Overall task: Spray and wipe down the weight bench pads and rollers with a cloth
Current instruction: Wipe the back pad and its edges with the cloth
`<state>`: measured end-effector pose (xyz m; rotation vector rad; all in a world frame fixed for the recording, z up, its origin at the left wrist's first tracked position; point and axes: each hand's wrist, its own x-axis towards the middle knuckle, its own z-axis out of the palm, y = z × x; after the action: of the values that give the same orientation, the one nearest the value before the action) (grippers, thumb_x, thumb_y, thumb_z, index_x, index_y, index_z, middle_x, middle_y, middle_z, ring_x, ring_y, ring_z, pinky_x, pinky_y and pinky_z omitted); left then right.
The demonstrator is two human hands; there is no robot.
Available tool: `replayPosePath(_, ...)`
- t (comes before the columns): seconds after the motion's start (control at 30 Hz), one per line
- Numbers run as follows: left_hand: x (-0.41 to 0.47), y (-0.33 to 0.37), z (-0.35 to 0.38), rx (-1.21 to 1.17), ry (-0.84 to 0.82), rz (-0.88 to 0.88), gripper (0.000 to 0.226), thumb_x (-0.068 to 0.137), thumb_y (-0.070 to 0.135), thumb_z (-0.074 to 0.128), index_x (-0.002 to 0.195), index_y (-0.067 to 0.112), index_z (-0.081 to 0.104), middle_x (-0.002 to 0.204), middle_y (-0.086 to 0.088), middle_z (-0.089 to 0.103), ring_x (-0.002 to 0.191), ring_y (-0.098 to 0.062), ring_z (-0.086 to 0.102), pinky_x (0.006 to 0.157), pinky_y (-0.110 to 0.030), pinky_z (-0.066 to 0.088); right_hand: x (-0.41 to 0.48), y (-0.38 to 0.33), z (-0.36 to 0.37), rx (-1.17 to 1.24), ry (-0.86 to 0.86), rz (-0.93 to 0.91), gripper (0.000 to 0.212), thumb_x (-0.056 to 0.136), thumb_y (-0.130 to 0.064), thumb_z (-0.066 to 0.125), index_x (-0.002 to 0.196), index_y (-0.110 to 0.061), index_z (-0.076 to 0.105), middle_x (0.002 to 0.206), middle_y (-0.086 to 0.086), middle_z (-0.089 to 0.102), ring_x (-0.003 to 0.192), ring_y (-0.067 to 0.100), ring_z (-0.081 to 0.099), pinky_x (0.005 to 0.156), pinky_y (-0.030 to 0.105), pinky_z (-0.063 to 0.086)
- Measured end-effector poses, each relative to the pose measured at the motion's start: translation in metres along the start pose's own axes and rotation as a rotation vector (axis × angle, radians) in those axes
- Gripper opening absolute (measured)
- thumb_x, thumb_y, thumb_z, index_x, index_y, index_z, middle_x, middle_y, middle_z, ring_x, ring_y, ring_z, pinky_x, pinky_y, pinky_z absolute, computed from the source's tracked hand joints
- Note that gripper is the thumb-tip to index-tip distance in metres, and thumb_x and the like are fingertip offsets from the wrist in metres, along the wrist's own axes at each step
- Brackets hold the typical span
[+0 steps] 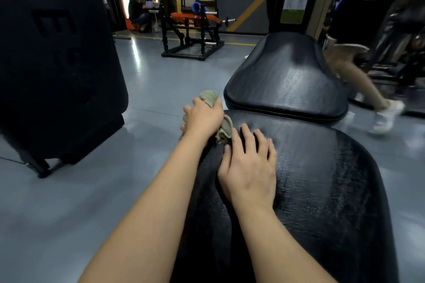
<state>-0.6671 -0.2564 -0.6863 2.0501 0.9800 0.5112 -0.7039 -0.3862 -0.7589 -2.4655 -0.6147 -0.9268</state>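
Head cam: a long black cracked-vinyl bench pad [322, 179] fills the lower right, with a second rounded black pad [287, 80] just beyond it. The right hand [250, 165] lies flat on the near pad, fingers straight and slightly apart. The left hand [203, 117] is clamped round a crumpled grey-green cloth [224, 132] at that pad's left edge.

The cloth [208, 97] is dull grey-green. The near pad [322, 186] and the far pad [287, 80] are glossy black with a cracked grain. The floor [161, 80] is blue-grey. At upper centre, a distant bench [184, 17] is orange.
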Motion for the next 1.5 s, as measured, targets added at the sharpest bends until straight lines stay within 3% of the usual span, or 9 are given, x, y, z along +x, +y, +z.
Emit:
replayPosePath(0.2, 0.04, 0.018, -0.003, 0.291, -0.241, 0.125, 0.074, 0.099, 0.065, 0.03, 0.143, 0.012, 0.056, 0.15, -0.019, 0.051, 0.137, -0.036, 0.047, 0.111, -0.04, 0.036, 0.001, -0.002, 0.0, -0.034, -0.019, 0.013, 0.05, 0.096, -0.036, 0.04, 0.137, -0.019, 0.063, 0.148, 0.006, 0.055, 0.137, 0.033, 0.046, 0.119, 0.051, 0.026)
replayPosePath(0.33, 0.024, 0.019, 0.003, 0.509, -0.016, 0.355, 0.059, 0.104, 0.052, 0.026, 0.129, 0.006, 0.055, 0.128, -0.024, 0.063, 0.117, -0.045, 0.059, 0.094, -0.045, 0.044, 0.001, -0.003, 0.0, -0.038, -0.009, 0.015, 0.048, 0.095, -0.034, 0.045, 0.136, -0.018, 0.063, 0.146, 0.008, 0.056, 0.136, 0.034, 0.048, 0.119, 0.052, 0.028)
replayPosePath(0.47, 0.007, 0.007, 0.01, 0.34, 0.032, 0.401, 0.051, 0.106, 0.053, 0.033, 0.128, 0.008, 0.031, 0.119, -0.027, 0.066, 0.111, -0.05, 0.059, 0.086, -0.047, 0.041, 0.001, -0.003, -0.002, -0.026, -0.001, 0.015, 0.048, 0.094, -0.033, 0.048, 0.136, -0.017, 0.063, 0.146, 0.008, 0.056, 0.136, 0.035, 0.048, 0.119, 0.052, 0.027)
replayPosePath(0.67, 0.032, 0.008, -0.003, 0.253, -0.273, 0.29, 0.06, 0.097, 0.066, 0.046, 0.129, 0.019, 0.064, 0.129, -0.013, 0.065, 0.122, -0.035, 0.059, 0.102, -0.04, 0.046, 0.002, -0.004, -0.003, -0.055, -0.033, 0.024, 0.049, 0.094, -0.034, 0.046, 0.138, -0.017, 0.061, 0.148, 0.009, 0.055, 0.138, 0.035, 0.046, 0.119, 0.053, 0.027)
replayPosePath(0.83, 0.032, -0.007, -0.015, -0.19, -0.555, 0.068, 0.069, 0.075, 0.075, 0.069, 0.116, 0.02, 0.073, 0.111, -0.002, 0.076, 0.102, -0.02, 0.072, 0.103, -0.04, 0.052, 0.001, -0.004, -0.006, -0.075, -0.06, 0.014, 0.05, 0.096, -0.035, 0.046, 0.141, -0.017, 0.058, 0.15, 0.009, 0.052, 0.139, 0.035, 0.044, 0.119, 0.053, 0.026)
replayPosePath(1.0, 0.018, -0.024, -0.014, -0.381, -0.443, 0.027, 0.052, 0.082, 0.062, 0.071, 0.106, 0.015, 0.074, 0.099, -0.007, 0.078, 0.095, -0.023, 0.074, 0.097, -0.044, 0.057, 0.002, -0.004, -0.008, -0.067, -0.081, 0.014, 0.051, 0.095, -0.034, 0.046, 0.141, -0.017, 0.058, 0.15, 0.009, 0.052, 0.14, 0.034, 0.044, 0.119, 0.054, 0.026)
replayPosePath(1.1, 0.006, -0.026, -0.014, -0.243, -0.27, 0.102, 0.038, 0.096, 0.055, 0.06, 0.085, 0.018, 0.067, 0.094, -0.005, 0.071, 0.099, -0.024, 0.066, 0.093, -0.034, 0.05, 0.002, -0.006, -0.011, -0.063, -0.087, 0.016, 0.052, 0.093, -0.034, 0.045, 0.14, -0.017, 0.059, 0.15, 0.009, 0.052, 0.139, 0.034, 0.044, 0.119, 0.053, 0.026)
replayPosePath(1.27, -0.018, -0.047, -0.027, 0.226, -0.092, 0.302, 0.049, 0.101, 0.056, 0.045, 0.117, 0.014, 0.065, 0.113, -0.024, 0.067, 0.111, -0.042, 0.06, 0.093, -0.043, 0.049, 0.003, -0.006, -0.01, -0.067, -0.087, 0.015, 0.054, 0.093, -0.035, 0.039, 0.14, -0.017, 0.059, 0.151, 0.009, 0.052, 0.14, 0.034, 0.043, 0.119, 0.054, 0.026)
replayPosePath(1.5, -0.035, -0.051, -0.023, 0.292, -0.08, 0.335, 0.044, 0.106, 0.044, 0.039, 0.139, 0.017, 0.029, 0.123, -0.025, 0.065, 0.111, -0.046, 0.061, 0.092, -0.047, 0.044, 0.001, -0.006, -0.008, -0.065, -0.082, 0.015, 0.054, 0.093, -0.035, 0.04, 0.14, -0.016, 0.059, 0.15, 0.01, 0.052, 0.139, 0.036, 0.044, 0.119, 0.055, 0.026)
